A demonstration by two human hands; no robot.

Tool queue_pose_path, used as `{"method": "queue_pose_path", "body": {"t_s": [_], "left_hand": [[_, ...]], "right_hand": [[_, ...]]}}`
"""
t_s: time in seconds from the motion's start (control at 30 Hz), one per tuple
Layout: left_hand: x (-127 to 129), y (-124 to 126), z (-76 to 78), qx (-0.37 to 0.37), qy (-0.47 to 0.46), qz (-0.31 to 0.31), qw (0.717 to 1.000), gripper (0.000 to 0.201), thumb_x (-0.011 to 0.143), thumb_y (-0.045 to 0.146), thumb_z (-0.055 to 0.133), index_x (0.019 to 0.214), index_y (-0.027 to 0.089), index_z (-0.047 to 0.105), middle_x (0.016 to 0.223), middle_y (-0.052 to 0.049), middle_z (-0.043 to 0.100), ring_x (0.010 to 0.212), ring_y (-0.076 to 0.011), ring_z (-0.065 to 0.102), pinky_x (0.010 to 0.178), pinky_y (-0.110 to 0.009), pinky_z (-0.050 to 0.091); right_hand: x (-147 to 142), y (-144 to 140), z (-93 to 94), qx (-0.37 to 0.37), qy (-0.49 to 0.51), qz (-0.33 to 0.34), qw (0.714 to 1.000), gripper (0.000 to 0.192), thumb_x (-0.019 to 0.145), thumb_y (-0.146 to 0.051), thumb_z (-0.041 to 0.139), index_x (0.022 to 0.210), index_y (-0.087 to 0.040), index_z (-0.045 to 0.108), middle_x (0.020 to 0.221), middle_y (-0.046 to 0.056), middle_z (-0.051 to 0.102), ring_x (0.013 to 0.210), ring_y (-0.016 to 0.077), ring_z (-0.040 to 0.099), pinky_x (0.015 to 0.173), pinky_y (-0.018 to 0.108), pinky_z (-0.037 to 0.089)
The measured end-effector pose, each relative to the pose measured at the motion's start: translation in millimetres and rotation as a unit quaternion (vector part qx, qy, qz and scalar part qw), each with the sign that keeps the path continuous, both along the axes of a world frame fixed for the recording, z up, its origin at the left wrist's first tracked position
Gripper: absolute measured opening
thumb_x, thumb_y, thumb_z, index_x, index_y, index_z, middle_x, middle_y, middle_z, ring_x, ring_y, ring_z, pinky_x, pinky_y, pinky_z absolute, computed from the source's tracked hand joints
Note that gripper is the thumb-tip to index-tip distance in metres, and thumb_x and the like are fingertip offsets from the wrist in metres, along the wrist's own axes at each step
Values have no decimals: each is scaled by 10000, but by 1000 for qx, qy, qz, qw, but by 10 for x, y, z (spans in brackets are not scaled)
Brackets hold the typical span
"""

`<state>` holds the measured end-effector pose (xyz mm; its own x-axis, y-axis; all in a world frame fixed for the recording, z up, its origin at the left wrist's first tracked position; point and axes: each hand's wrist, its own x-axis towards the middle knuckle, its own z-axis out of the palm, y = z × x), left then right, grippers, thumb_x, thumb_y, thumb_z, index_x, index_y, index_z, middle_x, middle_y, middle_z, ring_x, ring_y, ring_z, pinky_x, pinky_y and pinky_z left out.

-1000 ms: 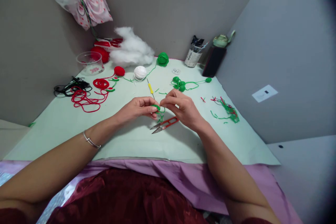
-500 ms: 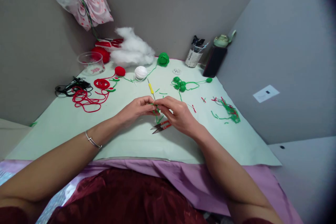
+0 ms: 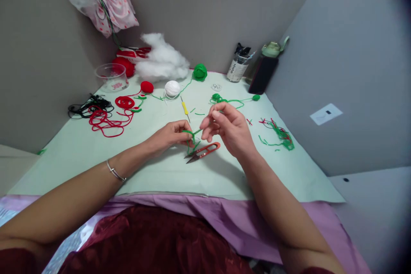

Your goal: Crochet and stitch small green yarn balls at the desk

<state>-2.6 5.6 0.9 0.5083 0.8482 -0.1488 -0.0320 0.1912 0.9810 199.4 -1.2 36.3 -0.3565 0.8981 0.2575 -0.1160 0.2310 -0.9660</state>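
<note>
The bench [image 3: 160, 182] is covered in pale green, and its near edge is bordered by a hanging purple cloth. Room for moving is offered by the stretch of cover between the snips and that edge; toward the far edge, room is narrowed by what is set there. White stuffing [image 3: 163, 64] is heaped at the far edge, left of its middle, and a green-lidded bottle [image 3: 271, 50] is stood by the far right corner.

Midway between the side edges, the left hand [image 3: 170, 135] is raised over the bench, its grip clamped on a small green yarn piece [image 3: 192, 134]. The right hand [image 3: 228, 129] is held just beside it, fingers loosely curled; whether a strand is pinched there cannot be told.

Below the hands, red-handled snips [image 3: 199, 154] are laid with blades pointed left, and a yellow-handled hook [image 3: 185, 108] is laid beyond them, toward the far edge. The step in hand is judged to be the working of a green strand by fingers alone; for the next move, a steady left pinch and a strand kept off the blades seem called for.
</note>
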Motion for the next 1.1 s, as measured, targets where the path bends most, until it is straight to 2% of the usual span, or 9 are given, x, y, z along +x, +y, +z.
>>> {"method": "queue_pose_path", "body": {"t_s": [0.07,0.2,0.27,0.33,0.53,0.63,0.73,0.87,1.1], "left_hand": [[3,-4,19,2,2,-2,1000,216,779,280,754,796,164,573,742,-34,729,709,-159,689,706,-280,489],[-6,-7,62,11,3,-13,1000,210,775,278,746,777,173,564,676,-15,704,674,-155,680,678,-272,483],[-15,-8,78,14,-1,-13,1000,213,781,294,747,782,177,569,654,-2,688,657,-149,673,678,-276,488],[-22,-9,82,10,-8,-6,1000,226,784,324,763,807,176,594,663,7,683,654,-144,669,687,-281,496],[-39,20,21,21,-9,30,999,301,763,364,821,963,164,716,833,-25,729,750,-147,690,769,-290,509],[-46,28,15,37,-28,46,998,330,760,350,827,1016,181,706,956,-28,725,802,-154,708,817,-305,523],[-48,23,37,47,-43,62,996,326,747,341,834,983,182,676,909,-6,702,786,-154,706,816,-315,539],[-47,19,59,53,-29,63,996,293,759,350,818,952,174,685,869,-5,701,785,-153,697,823,-315,544],[-46,14,72,59,-25,55,996,256,762,334,819,929,174,709,870,0,704,778,-139,692,829,-296,530]], "right_hand": [[65,56,30,-26,31,-5,999,298,949,-507,592,929,-226,493,667,-43,591,642,142,685,600,259,570],[196,177,55,55,91,-143,984,279,936,-484,621,931,-244,480,605,-70,447,853,167,727,829,312,598],[239,217,52,91,96,-200,971,266,953,-486,593,941,-253,465,623,-62,439,906,170,725,858,314,591],[260,237,41,107,66,-219,968,262,970,-496,559,953,-251,467,642,-49,463,904,175,719,842,316,589],[237,205,-4,145,-75,-158,974,188,957,-407,614,950,-220,596,741,-2,608,741,153,654,679,290,535],[203,170,-31,237,-189,-142,943,94,943,-301,647,911,-221,685,883,38,650,828,163,622,678,290,491],[178,144,-60,299,-285,-128,902,105,951,-215,626,922,-239,724,906,45,623,835,164,586,709,306,465],[174,142,-94,334,-321,-119,878,154,955,-153,598,939,-241,723,901,41,600,817,156,573,702,298,445],[182,167,-119,355,-340,-124,862,169,960,-139,582,945,-243,715,897,41,594,819,157,566,697,295,436]]}}
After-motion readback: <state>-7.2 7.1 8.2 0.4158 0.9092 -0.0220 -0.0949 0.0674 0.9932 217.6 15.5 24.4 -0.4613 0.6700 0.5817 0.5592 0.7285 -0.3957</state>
